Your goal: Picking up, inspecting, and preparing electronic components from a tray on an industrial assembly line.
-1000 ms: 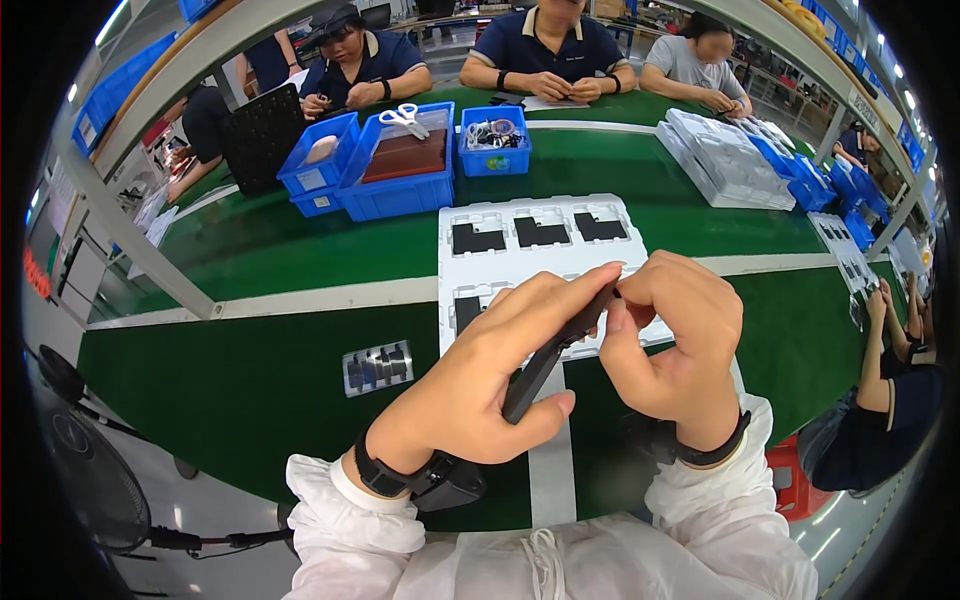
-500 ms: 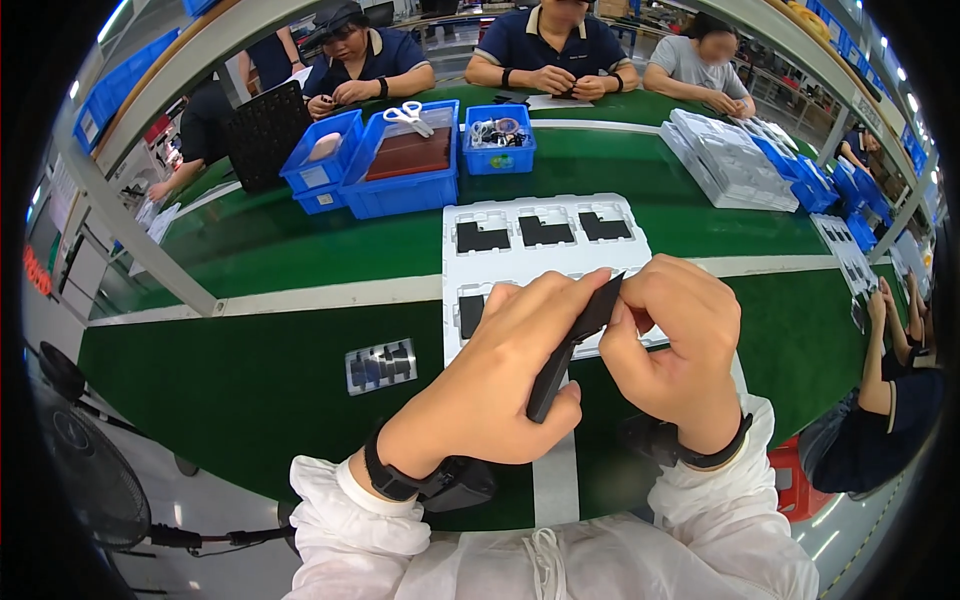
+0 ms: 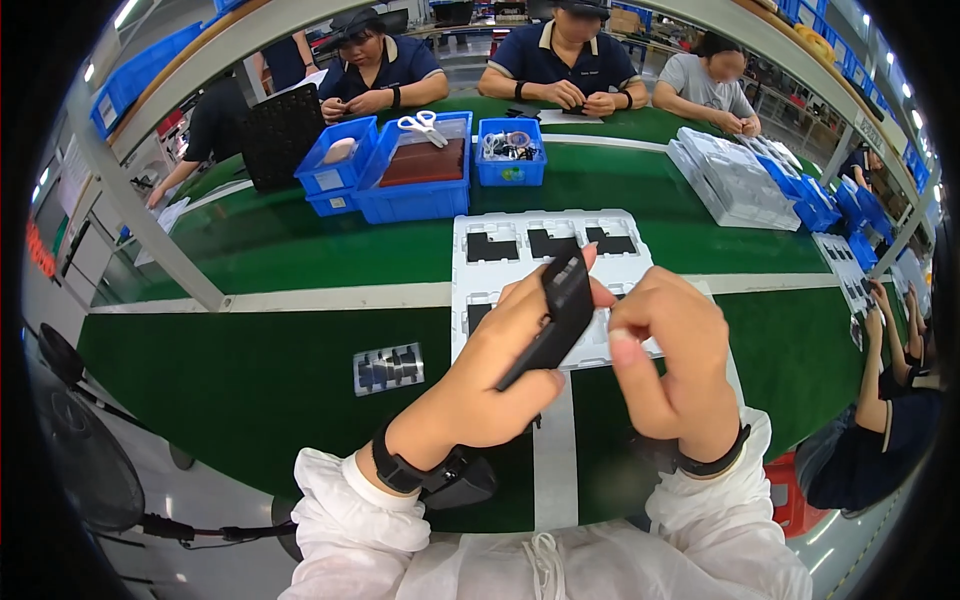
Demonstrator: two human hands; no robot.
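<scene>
My left hand [image 3: 500,375] grips a flat black rectangular part [image 3: 556,315], held tilted above the green table. Just to its right, my right hand [image 3: 672,355] has its fingers pinched together close to the part's edge; whether it holds anything I cannot tell. Under both hands lies a white moulded tray [image 3: 470,225] with black parts in its far pockets. Both wrists wear black straps over white sleeves.
A small clear tray with dark pieces [image 3: 388,368] lies left of my hands. Blue bins [image 3: 415,195] with scissors stand further back. Clear trays [image 3: 735,180] are stacked far right. Several people sit across the table [image 3: 250,250]; another person [image 3: 880,440] sits at right.
My left hand has turned the black part more upright and lifted it. My right hand has drawn slightly away from the part to the right.
</scene>
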